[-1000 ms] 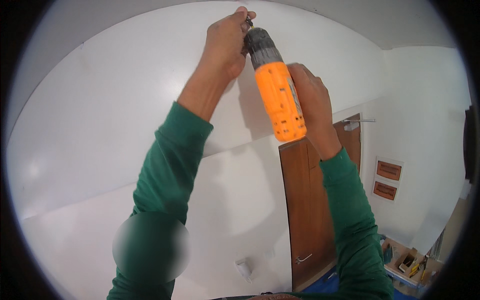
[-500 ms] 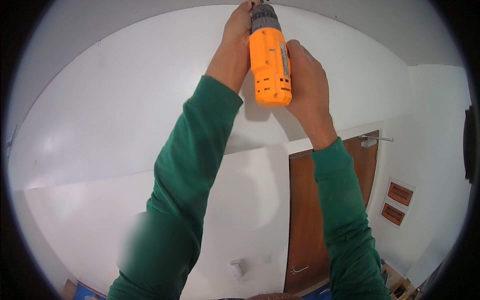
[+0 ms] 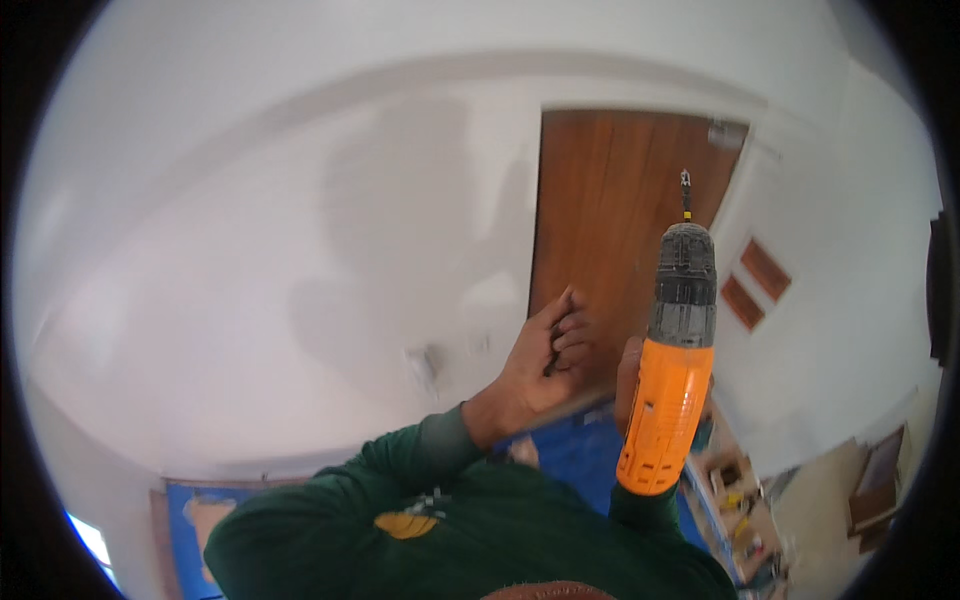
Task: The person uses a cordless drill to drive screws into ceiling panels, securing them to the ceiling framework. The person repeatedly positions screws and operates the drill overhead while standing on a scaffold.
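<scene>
An orange and black cordless drill [image 3: 675,410] points upward on the right, held by my right hand [image 3: 628,385], which is mostly hidden behind its body. A slim driver bit [image 3: 687,195] with a yellow band sticks out of the black chuck. My left hand [image 3: 545,355] is apart from the drill, in front of my chest. Its fingers are curled in and the thumb and forefinger come together. Whatever they may hold is too small to make out. Green sleeves cover both arms.
Beyond my hands stands a brown wooden door [image 3: 610,200] in a white wall [image 3: 230,300]. Two brown panels [image 3: 765,268] hang on the wall to the right. Blue covering [image 3: 570,460] lies on the floor below, and tools and a wooden box [image 3: 735,475] sit at lower right.
Both arms have come down from high on the wall, and the view has tilted downward. My left hand has moved away from the drill's tip. The drill is lower and farther right, still in my right hand.
</scene>
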`<state>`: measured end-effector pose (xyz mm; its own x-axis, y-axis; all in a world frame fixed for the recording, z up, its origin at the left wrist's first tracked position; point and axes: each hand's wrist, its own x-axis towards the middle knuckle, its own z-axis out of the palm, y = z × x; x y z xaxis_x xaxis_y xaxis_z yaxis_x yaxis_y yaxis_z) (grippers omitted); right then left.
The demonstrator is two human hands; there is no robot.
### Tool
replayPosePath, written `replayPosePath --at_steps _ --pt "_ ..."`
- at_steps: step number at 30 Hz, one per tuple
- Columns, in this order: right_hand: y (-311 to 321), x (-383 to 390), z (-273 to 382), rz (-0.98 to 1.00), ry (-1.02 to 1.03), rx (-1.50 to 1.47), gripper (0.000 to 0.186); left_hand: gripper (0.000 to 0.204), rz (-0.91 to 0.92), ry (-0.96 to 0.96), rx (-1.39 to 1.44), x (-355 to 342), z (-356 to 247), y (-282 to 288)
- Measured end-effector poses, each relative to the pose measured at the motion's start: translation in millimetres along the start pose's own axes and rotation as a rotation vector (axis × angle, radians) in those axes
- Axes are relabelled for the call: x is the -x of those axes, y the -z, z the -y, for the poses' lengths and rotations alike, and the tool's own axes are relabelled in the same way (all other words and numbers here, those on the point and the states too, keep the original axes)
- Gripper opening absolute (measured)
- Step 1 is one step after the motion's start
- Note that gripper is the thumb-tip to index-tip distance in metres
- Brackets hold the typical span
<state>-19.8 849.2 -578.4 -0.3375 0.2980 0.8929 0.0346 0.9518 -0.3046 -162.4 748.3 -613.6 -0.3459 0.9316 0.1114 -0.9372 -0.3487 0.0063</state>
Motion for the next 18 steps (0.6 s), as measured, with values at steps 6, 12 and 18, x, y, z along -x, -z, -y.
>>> replayPosePath --at_steps 6,12,18 --pt "3 81 -48 0.274 -0.611 -0.493 0.017 0.025 -0.62 0.041 0.062 73 -17 207" --pt "-26 86 -78 0.123 -0.333 -0.447 0.024 0.012 -0.581 0.262 -0.256 136 -50 316" --pt "-48 53 -75 0.186 -0.395 -0.683 0.024 0.029 -0.884 0.427 -1.03 100 -29 182"
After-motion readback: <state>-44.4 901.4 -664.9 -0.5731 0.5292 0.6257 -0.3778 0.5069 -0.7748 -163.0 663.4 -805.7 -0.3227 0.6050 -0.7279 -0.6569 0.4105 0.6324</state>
